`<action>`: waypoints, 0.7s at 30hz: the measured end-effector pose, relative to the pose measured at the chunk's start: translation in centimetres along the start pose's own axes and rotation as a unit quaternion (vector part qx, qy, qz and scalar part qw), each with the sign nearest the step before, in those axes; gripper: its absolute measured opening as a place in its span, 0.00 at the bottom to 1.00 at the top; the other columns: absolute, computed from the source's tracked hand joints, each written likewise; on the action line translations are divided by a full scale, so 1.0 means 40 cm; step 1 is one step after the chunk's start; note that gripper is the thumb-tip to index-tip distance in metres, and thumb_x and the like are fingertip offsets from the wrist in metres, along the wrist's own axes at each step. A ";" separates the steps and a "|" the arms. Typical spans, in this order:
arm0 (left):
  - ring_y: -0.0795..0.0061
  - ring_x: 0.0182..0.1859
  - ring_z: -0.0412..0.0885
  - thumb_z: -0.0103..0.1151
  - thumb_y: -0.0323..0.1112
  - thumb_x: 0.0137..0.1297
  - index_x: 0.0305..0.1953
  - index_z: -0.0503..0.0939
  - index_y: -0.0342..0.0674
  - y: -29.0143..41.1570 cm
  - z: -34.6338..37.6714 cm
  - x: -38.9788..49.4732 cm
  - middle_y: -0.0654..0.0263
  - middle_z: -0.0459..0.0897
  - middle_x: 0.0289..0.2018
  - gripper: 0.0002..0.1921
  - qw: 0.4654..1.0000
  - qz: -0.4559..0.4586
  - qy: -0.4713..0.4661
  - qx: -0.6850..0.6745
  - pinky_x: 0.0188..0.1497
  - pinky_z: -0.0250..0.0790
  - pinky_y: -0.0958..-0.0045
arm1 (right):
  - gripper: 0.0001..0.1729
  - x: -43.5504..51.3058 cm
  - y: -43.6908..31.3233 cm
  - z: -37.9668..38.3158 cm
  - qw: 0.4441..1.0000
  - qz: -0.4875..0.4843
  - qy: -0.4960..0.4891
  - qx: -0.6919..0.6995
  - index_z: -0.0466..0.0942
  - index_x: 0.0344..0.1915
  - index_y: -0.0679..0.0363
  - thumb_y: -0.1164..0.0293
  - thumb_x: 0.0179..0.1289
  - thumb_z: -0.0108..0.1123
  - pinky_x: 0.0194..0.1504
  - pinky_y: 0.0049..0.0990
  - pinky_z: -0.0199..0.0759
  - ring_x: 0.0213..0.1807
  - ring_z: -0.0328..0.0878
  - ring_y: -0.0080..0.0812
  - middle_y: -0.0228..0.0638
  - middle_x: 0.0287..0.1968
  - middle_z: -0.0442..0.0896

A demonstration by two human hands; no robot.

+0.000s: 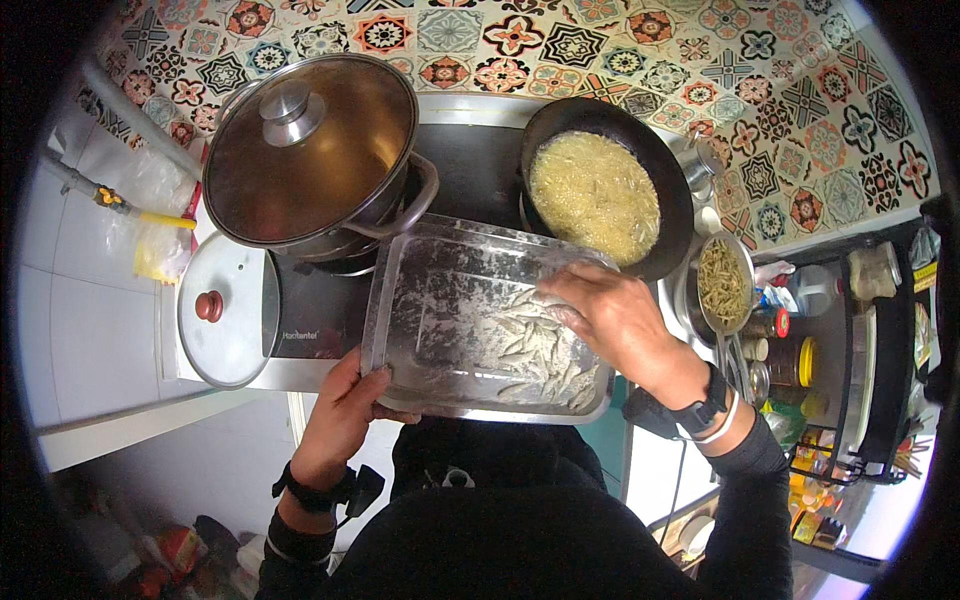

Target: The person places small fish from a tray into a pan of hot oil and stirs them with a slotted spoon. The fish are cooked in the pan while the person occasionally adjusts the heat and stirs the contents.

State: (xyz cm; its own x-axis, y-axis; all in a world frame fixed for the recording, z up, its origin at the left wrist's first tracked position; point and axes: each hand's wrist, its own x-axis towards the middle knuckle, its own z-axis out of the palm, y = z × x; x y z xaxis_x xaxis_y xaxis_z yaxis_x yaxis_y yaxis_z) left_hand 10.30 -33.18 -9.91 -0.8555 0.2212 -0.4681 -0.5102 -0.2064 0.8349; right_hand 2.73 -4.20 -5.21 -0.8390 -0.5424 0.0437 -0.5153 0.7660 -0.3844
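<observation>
My left hand [346,411] grips the left edge of a rectangular metal tray [427,300], thumb over the rim. Flour dusts the tray's bottom, and a pile of small flour-coated fish [536,349] lies in its right half. Over the tray's right side, my right hand [611,319] has its fingers bent down at the fish; whether any are pinched between them is hidden. Just beyond the tray, a black wok [675,202] on the stove holds bubbling yellow oil [592,195] with pale pieces frying in it.
A large lidded pot [315,165] stands at the back left, its handle close to the tray. A glass lid with a red-brown knob [209,305] lies at the left. A strainer of fried pieces [724,283] rests over a pot on the right, beside jars [795,360] and a black rack [847,360].
</observation>
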 end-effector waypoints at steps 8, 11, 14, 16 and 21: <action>0.70 0.42 0.82 0.40 0.32 0.72 0.58 0.67 0.34 -0.004 0.004 0.012 0.59 0.80 0.46 0.17 0.999 0.013 -0.043 0.011 0.37 0.82 0.67 | 0.22 -0.013 -0.013 0.025 0.999 0.030 0.007 -0.040 0.79 0.44 0.58 0.80 0.45 0.68 0.41 0.32 0.77 0.38 0.81 0.41 0.39 0.43 0.80; 0.70 0.43 0.82 0.39 0.33 0.73 0.58 0.67 0.34 -0.005 0.009 0.014 0.59 0.80 0.47 0.17 0.999 0.023 -0.049 0.005 0.38 0.82 0.68 | 0.20 -0.019 -0.015 0.022 0.999 0.026 0.009 -0.029 0.78 0.42 0.58 0.81 0.45 0.67 0.40 0.31 0.77 0.36 0.82 0.39 0.38 0.40 0.80; 0.69 0.43 0.82 0.39 0.33 0.73 0.58 0.67 0.34 -0.003 0.003 0.015 0.59 0.80 0.47 0.17 0.999 0.011 -0.041 0.019 0.38 0.82 0.68 | 0.19 -0.037 -0.017 0.000 0.999 0.038 -0.036 0.006 0.78 0.40 0.58 0.83 0.45 0.66 0.39 0.30 0.78 0.35 0.82 0.38 0.36 0.38 0.81; 0.69 0.43 0.82 0.39 0.33 0.73 0.58 0.67 0.34 -0.002 -0.004 0.016 0.59 0.80 0.47 0.17 0.999 0.024 -0.044 0.004 0.38 0.82 0.68 | 0.19 -0.058 -0.022 -0.023 0.998 0.023 -0.052 0.041 0.78 0.40 0.58 0.84 0.45 0.66 0.39 0.30 0.78 0.35 0.82 0.38 0.36 0.38 0.81; 0.66 0.44 0.82 0.39 0.33 0.74 0.58 0.65 0.32 0.002 -0.013 0.019 0.55 0.78 0.49 0.17 0.998 0.028 -0.054 -0.005 0.41 0.82 0.67 | 0.20 -0.070 -0.038 -0.038 0.993 0.049 -0.038 0.098 0.79 0.42 0.58 0.85 0.46 0.67 0.37 0.27 0.79 0.35 0.83 0.35 0.36 0.37 0.81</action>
State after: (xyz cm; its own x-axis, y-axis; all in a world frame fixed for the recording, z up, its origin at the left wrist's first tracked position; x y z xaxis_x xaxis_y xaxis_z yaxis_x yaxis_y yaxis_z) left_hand 9.55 -33.51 -10.35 -0.8685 0.3111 -0.3859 -0.4631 -0.2312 0.8556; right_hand 5.59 -3.33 -3.33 -0.8638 -0.4991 -0.0684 -0.3825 0.7381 -0.5557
